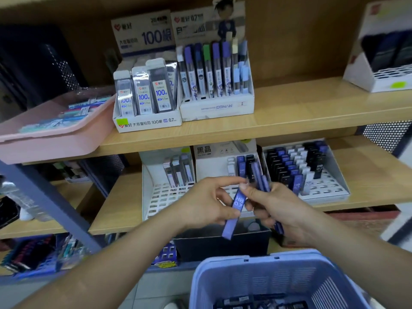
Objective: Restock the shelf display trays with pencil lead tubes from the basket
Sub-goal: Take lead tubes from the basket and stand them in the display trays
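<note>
Six display trays (147,124): two at upper middle, three mid-frame below, one at upper right. One blue basket (256,282) at lower right, one pink tray (44,143) at left. One purple tube (239,201) is held singly; the bundle (264,182) beside it is too blurred to count.

The basket (256,284) sits below and before the shelf (374,175), where three display trays (325,197) stand side by side.
</note>
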A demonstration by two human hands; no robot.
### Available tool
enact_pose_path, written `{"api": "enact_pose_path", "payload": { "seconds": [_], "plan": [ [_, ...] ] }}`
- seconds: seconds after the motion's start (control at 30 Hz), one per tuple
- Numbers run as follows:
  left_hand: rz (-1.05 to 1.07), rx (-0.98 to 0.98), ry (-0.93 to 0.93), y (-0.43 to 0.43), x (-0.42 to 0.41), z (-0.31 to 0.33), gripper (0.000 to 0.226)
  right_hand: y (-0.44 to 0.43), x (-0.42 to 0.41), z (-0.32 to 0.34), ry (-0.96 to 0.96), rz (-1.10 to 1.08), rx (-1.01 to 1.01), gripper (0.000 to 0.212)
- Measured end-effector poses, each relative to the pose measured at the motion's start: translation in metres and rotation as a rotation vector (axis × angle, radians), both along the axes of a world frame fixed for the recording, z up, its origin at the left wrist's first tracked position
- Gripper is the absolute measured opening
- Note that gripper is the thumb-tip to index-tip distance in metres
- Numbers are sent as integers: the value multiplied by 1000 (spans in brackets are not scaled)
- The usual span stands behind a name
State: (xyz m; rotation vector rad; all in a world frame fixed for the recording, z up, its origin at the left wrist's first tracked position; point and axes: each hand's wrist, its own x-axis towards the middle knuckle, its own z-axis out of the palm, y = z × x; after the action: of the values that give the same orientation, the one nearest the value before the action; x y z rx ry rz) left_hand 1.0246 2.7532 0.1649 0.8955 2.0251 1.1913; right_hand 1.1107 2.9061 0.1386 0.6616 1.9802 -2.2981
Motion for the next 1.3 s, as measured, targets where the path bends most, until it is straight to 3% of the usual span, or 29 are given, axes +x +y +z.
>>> {"api": "enact_pose_path", "payload": {
  "seconds": [0.2,0.4,0.57,0.83,0.97,1.13,1.3],
  "plan": [
    [356,229,-63,13,1,-14,39,6,4,-12,-134,123,-226,19],
    [457,175,-30,22,-18,-25,21,19,3,-30,-117,150,0,10],
    [385,132,-96,33,-28,-26,16,39,7,-33,-155,91,148,21],
    [261,199,192,94,-20,-17,16,132,34,-8,-370,243,596,16],
    [195,212,334,128,-14,-20,24,161,51,-22,-236,105,436,12],
    [229,239,400,172,-11,-26,26,184,55,-35,-178,-143,398,14],
    [240,208,422,225,-3,-25,4,205,61,-38,-206,-303,305,14]
  ]
}}
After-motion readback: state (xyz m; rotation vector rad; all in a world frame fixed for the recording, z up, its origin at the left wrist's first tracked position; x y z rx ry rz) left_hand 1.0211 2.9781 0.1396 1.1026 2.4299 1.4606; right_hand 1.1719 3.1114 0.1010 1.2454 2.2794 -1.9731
